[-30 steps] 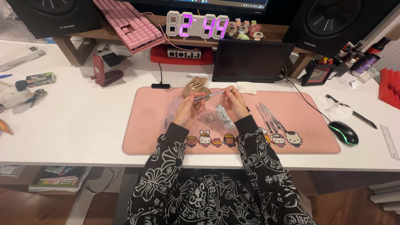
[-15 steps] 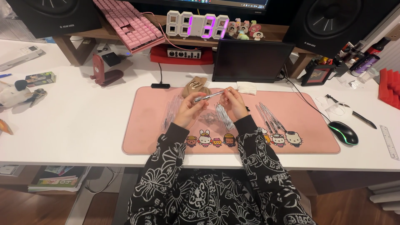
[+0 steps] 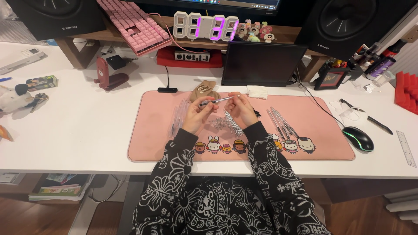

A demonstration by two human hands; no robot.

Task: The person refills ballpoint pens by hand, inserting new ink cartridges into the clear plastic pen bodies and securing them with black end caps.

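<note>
Both my hands are raised over the pink desk mat [image 3: 152, 139] and hold one slim silver pen [image 3: 217, 101] between them. My left hand [image 3: 198, 115] pinches its left end and my right hand [image 3: 239, 109] grips its right end. The pen lies almost level, a little above the mat. Several clear pen tubes [image 3: 178, 115] lie on the mat to the left of my hands, and more pens [image 3: 283, 124] lie in a row to the right. A small pile of clear parts [image 3: 226, 124] lies under my hands.
A small brown pouch [image 3: 203, 90] and a white cloth [image 3: 257, 92] lie at the mat's far edge. A dark tablet [image 3: 260, 64], a digital clock [image 3: 206, 27] and a pink keyboard [image 3: 133, 26] stand behind. A mouse [image 3: 358, 138], a craft knife [image 3: 365, 116] and a ruler [image 3: 406, 149] lie to the right.
My hands have stayed in place with the pen between them; only the fingers shift slightly. The clock's display has changed.
</note>
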